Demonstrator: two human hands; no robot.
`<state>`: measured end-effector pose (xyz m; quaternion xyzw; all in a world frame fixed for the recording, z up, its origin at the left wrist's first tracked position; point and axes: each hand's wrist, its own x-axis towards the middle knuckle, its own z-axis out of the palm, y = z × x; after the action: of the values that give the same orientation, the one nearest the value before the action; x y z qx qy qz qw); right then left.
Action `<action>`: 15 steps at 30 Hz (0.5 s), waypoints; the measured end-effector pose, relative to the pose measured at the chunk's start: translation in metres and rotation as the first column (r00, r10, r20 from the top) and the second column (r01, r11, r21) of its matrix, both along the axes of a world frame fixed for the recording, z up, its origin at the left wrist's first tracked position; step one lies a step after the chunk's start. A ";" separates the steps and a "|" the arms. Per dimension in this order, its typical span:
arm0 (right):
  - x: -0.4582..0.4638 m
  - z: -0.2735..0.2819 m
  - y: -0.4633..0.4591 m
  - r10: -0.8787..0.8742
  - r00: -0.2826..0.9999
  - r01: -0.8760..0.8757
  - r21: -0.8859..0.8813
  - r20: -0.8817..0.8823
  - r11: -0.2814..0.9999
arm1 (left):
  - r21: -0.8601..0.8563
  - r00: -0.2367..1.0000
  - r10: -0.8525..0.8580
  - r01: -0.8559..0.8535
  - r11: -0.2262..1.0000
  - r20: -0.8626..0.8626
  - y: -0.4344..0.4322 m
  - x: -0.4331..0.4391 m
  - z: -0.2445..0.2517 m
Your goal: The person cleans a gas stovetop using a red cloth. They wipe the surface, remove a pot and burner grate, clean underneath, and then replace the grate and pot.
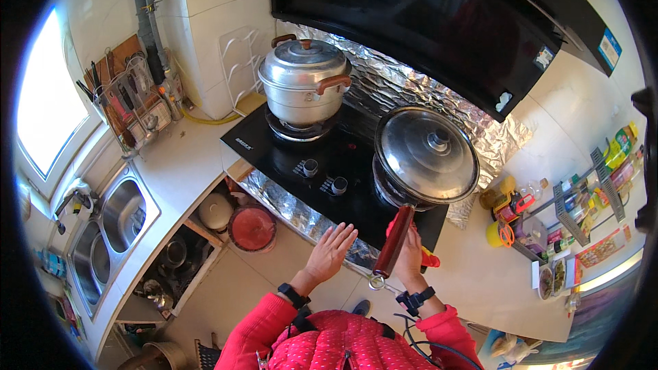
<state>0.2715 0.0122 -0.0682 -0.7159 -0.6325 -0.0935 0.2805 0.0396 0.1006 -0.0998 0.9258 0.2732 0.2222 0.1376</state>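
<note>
My left hand (pixel 330 253), palm down with its fingers stretched out, hovers by the foil-covered front edge of the black gas hob (pixel 277 174) and holds nothing. Beneath the dark red handle (pixel 395 241) of a lidded wok, my right hand (pixel 409 254) has a red and yellow cloth (pixel 430 258) at its fingers; the handle partly hides them, so the grip is unclear. A steel lid (pixel 426 156) covers the wok on the right burner. On the left burner stands a lidded aluminium pot (pixel 304 85). Two control knobs (pixel 310 167) sit between the burners.
A black range hood (pixel 411 25) hangs over the hob, with crumpled foil (pixel 380 77) behind. At left are a double sink (pixel 122 216) and a utensil rack (pixel 128 97). Bottles and a condiment rack (pixel 570 210) stand at right. Below the counter is a red-lidded bucket (pixel 252 228).
</note>
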 end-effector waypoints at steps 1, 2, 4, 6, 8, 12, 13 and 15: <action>-0.010 0.000 0.005 0.027 0.999 -0.028 0.019 0.026 0.999 | -0.063 0.999 0.001 0.002 0.998 0.047 -0.003 -0.004 0.001; -0.019 0.000 0.011 0.127 0.980 -0.120 0.051 -0.153 0.991 | -0.044 0.997 0.009 -0.006 0.999 0.072 -0.005 -0.009 0.001; -0.045 -0.002 0.029 0.142 0.980 -0.132 0.079 -0.137 0.988 | -0.135 0.989 0.011 0.009 0.991 0.146 -0.010 -0.018 0.001; -0.057 0.000 0.040 0.124 0.990 -0.124 0.003 -0.072 0.992 | -0.194 0.984 0.016 0.019 0.981 0.176 -0.012 -0.025 0.001; -0.056 0.000 0.043 0.132 0.988 -0.133 -0.021 -0.076 0.991 | -0.230 0.987 0.028 0.010 0.973 0.159 -0.012 -0.034 0.000; -0.034 -0.008 0.029 0.087 0.990 -0.083 0.040 -0.109 0.996 | -0.365 0.964 0.018 0.083 0.927 0.265 -0.013 -0.044 -0.002; -0.025 -0.011 0.022 0.031 0.992 -0.027 0.039 -0.124 0.999 | -0.413 0.955 0.010 0.118 0.903 0.296 -0.014 -0.044 -0.002; -0.016 -0.017 0.021 -0.005 0.959 0.026 0.074 -0.282 0.997 | -0.481 0.937 0.013 0.167 0.860 0.349 -0.014 -0.040 0.000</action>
<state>0.2551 0.0333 -0.0855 -0.7156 -0.5763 -0.0170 0.3943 -0.0008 0.0867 -0.0997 0.8151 0.2559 0.2940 0.4285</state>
